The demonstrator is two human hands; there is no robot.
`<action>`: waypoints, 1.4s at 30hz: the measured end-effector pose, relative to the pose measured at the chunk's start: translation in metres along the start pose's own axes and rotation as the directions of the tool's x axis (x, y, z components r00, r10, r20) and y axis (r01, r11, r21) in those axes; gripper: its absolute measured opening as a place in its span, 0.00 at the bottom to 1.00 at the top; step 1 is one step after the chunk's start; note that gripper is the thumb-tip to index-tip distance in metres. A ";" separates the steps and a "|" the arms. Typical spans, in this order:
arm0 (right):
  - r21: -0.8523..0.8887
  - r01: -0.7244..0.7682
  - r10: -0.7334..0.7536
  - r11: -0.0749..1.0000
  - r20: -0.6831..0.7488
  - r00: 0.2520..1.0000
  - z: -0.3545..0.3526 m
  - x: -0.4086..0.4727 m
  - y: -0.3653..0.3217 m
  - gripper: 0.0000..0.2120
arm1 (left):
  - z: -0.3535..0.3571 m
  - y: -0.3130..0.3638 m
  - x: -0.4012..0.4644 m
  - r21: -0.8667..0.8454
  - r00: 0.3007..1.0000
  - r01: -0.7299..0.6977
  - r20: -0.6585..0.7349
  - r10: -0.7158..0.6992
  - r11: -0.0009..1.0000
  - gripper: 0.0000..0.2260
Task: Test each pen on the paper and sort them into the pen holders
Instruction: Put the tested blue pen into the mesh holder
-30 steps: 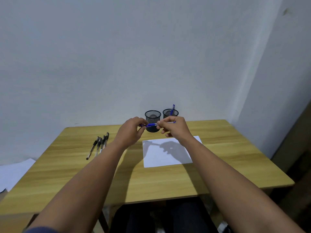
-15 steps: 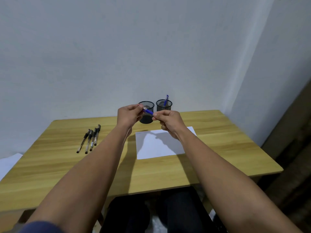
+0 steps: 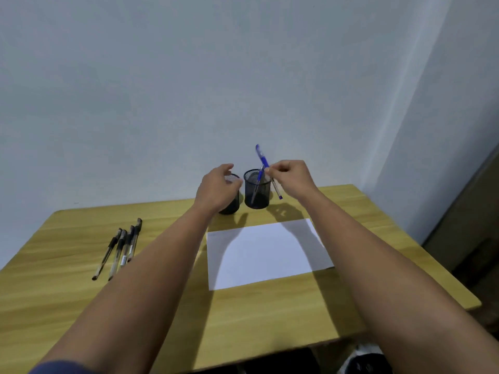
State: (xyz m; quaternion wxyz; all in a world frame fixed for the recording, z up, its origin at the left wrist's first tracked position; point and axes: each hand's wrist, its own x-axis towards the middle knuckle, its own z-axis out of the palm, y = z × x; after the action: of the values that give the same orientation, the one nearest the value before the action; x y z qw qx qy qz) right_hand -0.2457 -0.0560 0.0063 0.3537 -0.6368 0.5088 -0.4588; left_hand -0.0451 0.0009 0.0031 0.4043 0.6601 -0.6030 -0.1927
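My right hand (image 3: 290, 178) pinches a blue pen (image 3: 262, 157), held tilted just above and to the right of the right mesh pen holder (image 3: 257, 188). A second blue pen (image 3: 256, 186) stands inside that holder. My left hand (image 3: 218, 188) hovers with fingers apart in front of the left mesh pen holder (image 3: 232, 205), partly hiding it. The white paper (image 3: 267, 253) lies flat on the table in front of the holders. Several black pens (image 3: 121, 247) lie side by side on the left of the table.
The wooden table (image 3: 270, 314) stands against a white wall, its right edge near a corner and a dark panel. Something white lies on the floor under the front right edge.
My hands have separated: the left let go of the blue pen, and the right carried it up and over to the right holder. The camera has tilted.
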 end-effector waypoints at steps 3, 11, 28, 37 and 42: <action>0.003 0.034 -0.033 0.999 -0.118 0.993 -0.002 0.041 0.003 0.04 | 0.027 -0.008 0.028 0.355 0.997 -0.071 -0.009 0.080 0.932 0.31; -0.168 -0.033 0.009 0.985 -0.143 0.990 0.019 0.089 0.037 0.06 | 0.071 -0.026 0.083 0.705 0.983 -0.179 0.107 0.146 0.687 0.36; -0.363 -0.083 0.011 0.928 -0.195 0.981 0.027 0.048 0.008 0.09 | 0.041 -0.019 0.063 0.718 0.973 -0.198 0.058 0.225 0.668 0.35; -0.375 0.053 -0.062 0.925 -0.010 0.998 0.088 -0.023 -0.035 0.10 | -0.083 -0.056 -0.004 0.701 0.994 -0.044 -0.043 0.104 0.712 0.25; -0.388 0.151 -0.072 0.909 0.211 0.975 0.153 -0.054 -0.050 0.10 | -0.135 -0.112 -0.033 0.692 0.997 0.074 -0.070 -0.035 0.719 0.20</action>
State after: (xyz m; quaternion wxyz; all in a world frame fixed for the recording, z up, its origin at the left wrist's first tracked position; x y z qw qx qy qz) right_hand -0.0883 0.0058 -0.0107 0.2359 -0.7650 0.5184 -0.3006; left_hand 0.1204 0.0669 -0.0089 0.1378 0.7855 -0.6011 0.0522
